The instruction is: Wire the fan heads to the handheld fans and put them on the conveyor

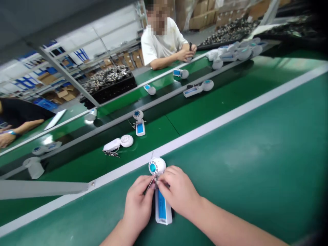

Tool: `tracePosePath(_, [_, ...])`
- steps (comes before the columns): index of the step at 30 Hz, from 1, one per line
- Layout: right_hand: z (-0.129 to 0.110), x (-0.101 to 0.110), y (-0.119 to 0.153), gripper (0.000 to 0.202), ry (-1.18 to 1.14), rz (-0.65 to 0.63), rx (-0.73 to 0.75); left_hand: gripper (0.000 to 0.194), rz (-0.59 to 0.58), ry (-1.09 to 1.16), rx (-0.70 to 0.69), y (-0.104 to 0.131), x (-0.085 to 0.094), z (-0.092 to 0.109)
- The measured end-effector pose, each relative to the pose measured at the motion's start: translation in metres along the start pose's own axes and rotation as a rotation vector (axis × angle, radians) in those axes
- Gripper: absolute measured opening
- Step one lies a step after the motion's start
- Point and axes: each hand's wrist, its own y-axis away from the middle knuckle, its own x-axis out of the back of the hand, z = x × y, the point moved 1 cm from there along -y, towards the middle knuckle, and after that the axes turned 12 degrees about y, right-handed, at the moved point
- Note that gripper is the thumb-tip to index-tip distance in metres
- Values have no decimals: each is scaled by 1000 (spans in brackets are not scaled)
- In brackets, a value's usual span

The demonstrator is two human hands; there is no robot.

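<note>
A white device shaped like a small handheld fan [163,206] lies on the green worktop in front of me. Its round vented head with a teal centre points away from me, and a blue block fills the open handle. At the neck, my left hand [139,198] is closed in a pinch on a thin wire [151,182]. My right hand [176,189] comes from the other side, thumb and fingertips pinched together just below the head. What sits between the right fingertips is too small and covered to make out.
A green conveyor [164,126] with pale rails crosses beyond my worktop. Several similar white devices [126,140] lie on it, with a pile of them [230,53] at the far right. Two people sit across, one in a white shirt [164,44], one in dark sleeves. A metal strut [46,189] juts in at left.
</note>
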Motion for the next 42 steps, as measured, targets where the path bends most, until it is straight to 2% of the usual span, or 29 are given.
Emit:
tracePosePath(2, [5,1,-2,8,-95,19,-133,29,96,-14,198,-19,26,-11])
tracePosePath(3, [8,0,-3,13,-129,32,-184,33,166,-52,259,-31,46,-17])
tracePosePath(5, [12,-2,-5,20,-154,23,-225,44,312,-151,301,-58,94,-29])
tracePosePath(8, [13,-8,-3,18,-149,-31,-179,57,491,-320,304,-92,159,-41])
tracePosePath(9, [12,-10,-2,17,-150,-43,-153,62,503,-368,299,-101,172,-45])
tracePosePath(11, [10,-13,0,17,-148,-59,-112,70,430,-425,294,-115,182,-52])
tracePosePath(13, [10,-14,1,17,-139,-68,-97,66,285,-431,311,-124,176,-61])
tracePosePath(16, [11,-14,1,16,-136,-67,-109,43,144,-401,369,-133,164,-70])
tracePosePath(18, [12,-12,-1,15,-154,-64,-113,34,133,-366,405,-135,164,-69])
tracePosePath(20, [11,-9,-2,15,-183,-62,-118,33,144,-301,427,-131,167,-62])
tracePosePath(23, [9,-4,-6,15,-229,-49,-156,37,113,-106,452,-111,156,-45])
tracePosePath(25, [9,-1,-8,17,-266,-43,-195,43,37,80,489,-90,131,-35])
tracePosePath(28, [9,-1,-9,22,-304,-62,-250,47,-82,339,572,-58,75,-22])
tracePosePath(30, [10,-2,-9,21,-283,-92,-291,44,-119,454,620,-45,42,-16])
tracePosePath(32, [10,0,-9,15,-191,-108,-313,40,-113,527,639,-41,21,-12])
tracePosePath(34, [9,5,-9,13,-52,-128,-289,39,-63,559,642,-42,16,-12])
tracePosePath(36, [6,9,-9,20,43,-187,-225,42,16,564,664,-42,23,-14])
tracePosePath(39, [1,10,-6,15,21,-307,-116,51,131,566,737,-31,38,-20])
tracePosePath(42, [-5,2,-2,19,-70,-403,-93,66,169,577,822,-5,39,-22])
